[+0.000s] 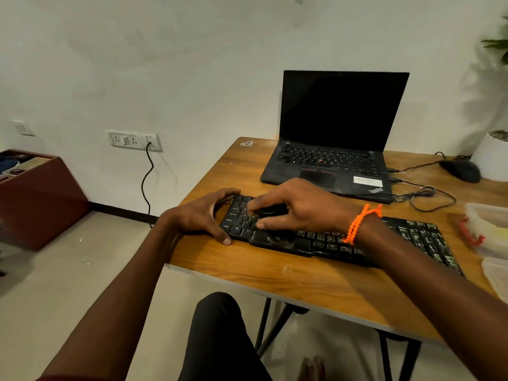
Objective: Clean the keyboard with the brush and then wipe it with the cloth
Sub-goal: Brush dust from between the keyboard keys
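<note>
Gripped between the thumb and fingers of the right hand [299,207] is a small dark round brush [270,209], which is pressed down onto the keys at the left end of the black keyboard [384,243]. That end of the keyboard is clasped by the left hand [202,215], its fingers curled over the far edge and its thumb laid against the near edge. An orange bracelet [357,225] is worn on the right wrist. The keyboard is laid across a wooden table [288,273], and an open laptop [335,133] is set behind it.
</note>
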